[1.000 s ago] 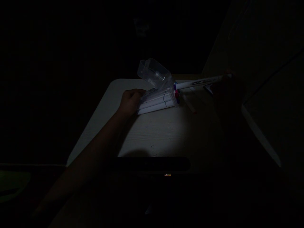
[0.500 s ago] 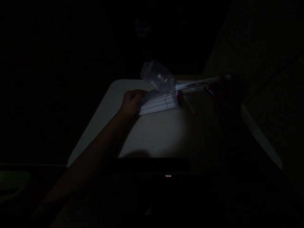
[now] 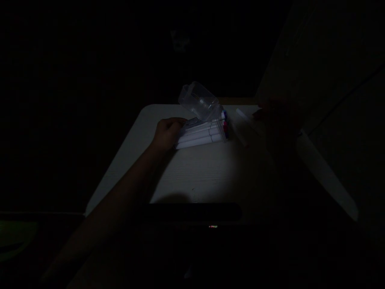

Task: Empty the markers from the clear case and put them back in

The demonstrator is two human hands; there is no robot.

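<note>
In a very dim head view, my left hand (image 3: 167,134) is closed around the left end of a clear plastic case (image 3: 221,138) lying on the table. Several white markers (image 3: 198,138) lie side by side inside it, red and blue ends at the right. The case's clear lid (image 3: 198,100) stands tilted open at the back. My right hand (image 3: 278,116) is in deep shadow at the right, apart from the case; its fingers are too dark to read. Between hand and case, a white marker (image 3: 245,116) lies loose, with another marker (image 3: 240,138) closer to the case.
The pale table (image 3: 192,172) has rounded corners, and its right side is in shadow. A dark bar-shaped object (image 3: 192,211) crosses the near edge. A dark cable (image 3: 345,98) runs along the right. Something green (image 3: 18,237) shows at lower left.
The long white marker that reached from my right hand to the case no longer shows between them. A loose white marker on the table is now uncovered. My left hand keeps its grip.
</note>
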